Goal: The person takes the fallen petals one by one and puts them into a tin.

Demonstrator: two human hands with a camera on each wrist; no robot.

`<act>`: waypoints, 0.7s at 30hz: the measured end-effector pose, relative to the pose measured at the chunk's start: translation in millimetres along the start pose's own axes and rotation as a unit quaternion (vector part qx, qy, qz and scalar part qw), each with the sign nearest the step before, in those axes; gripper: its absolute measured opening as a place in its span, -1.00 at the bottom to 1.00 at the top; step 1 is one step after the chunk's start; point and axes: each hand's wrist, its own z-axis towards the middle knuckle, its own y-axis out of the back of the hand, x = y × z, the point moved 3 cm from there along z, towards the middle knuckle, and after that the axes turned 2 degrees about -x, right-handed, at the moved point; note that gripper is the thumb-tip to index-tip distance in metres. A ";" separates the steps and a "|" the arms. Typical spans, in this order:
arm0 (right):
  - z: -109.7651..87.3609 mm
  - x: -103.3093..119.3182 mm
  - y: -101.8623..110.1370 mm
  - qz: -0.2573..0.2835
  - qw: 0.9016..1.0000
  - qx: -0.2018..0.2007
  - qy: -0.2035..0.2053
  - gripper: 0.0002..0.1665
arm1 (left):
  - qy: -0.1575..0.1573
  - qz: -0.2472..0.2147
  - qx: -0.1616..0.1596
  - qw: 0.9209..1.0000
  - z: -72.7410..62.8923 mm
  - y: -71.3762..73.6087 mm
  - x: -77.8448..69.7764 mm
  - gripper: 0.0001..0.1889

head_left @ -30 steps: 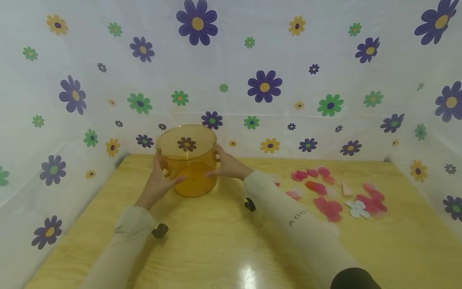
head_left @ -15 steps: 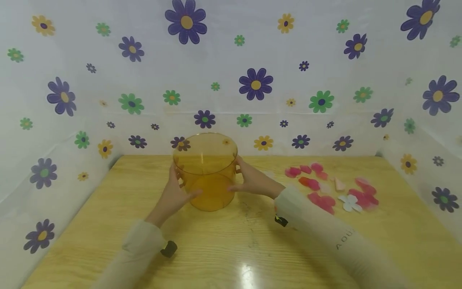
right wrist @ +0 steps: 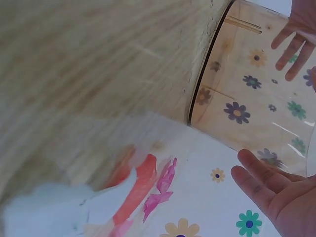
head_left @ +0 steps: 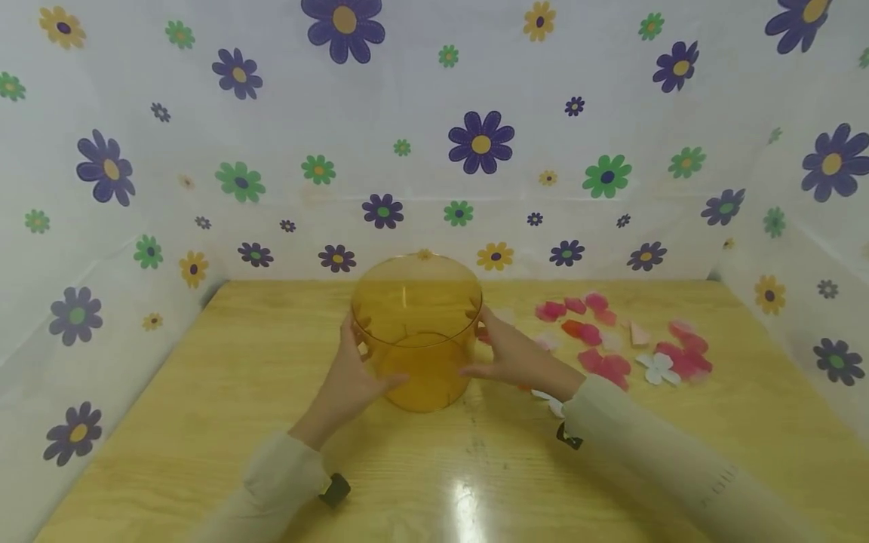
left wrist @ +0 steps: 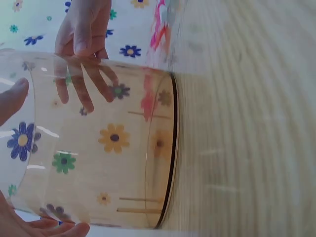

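Note:
A see-through amber round container point(head_left: 434, 356) with an open top stands upright near the middle of the wooden table. My left hand point(head_left: 348, 383) holds its left side, thumb in front and fingers round the back. On the opposite side, my right hand point(head_left: 521, 357) grips it the same way. The left wrist view shows the clear wall of the container point(left wrist: 89, 168) and its dark base edge at the tabletop; whether it touches the wood is hard to tell. In the right wrist view, fingers of my right hand point(right wrist: 291, 197) lie along the container's wall point(right wrist: 252, 91).
Several pink and red petals point(head_left: 604, 366) lie scattered on the right of the table point(head_left: 271, 324). Among them is a white flower-shaped piece point(head_left: 658, 368). Pale pieces point(head_left: 548, 401) lie beside my right wrist. A flower-print cloth point(head_left: 536, 151) encloses the back and sides.
Both hands have moved the container right and towards me, from the back left to the middle of the table. Their hold has stayed the same. Pale pieces by the right wrist have come into view.

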 end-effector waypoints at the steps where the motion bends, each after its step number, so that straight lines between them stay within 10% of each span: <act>1: -3.7 0.2 1.1 -0.001 1.000 -0.001 0.000 0.17 | 0.000 -0.001 -0.001 1.000 -2.5 -2.0 -2.4 0.27; 16: -35.1 2.1 7.3 0.002 0.999 0.009 0.035 0.30 | 0.014 -0.011 -0.009 1.000 -39.8 -12.8 -23.9 0.28; 21: -35.7 -1.2 9.4 -0.022 0.997 0.009 0.074 0.26 | -0.022 -0.029 0.019 0.999 -39.5 4.8 -24.3 -0.14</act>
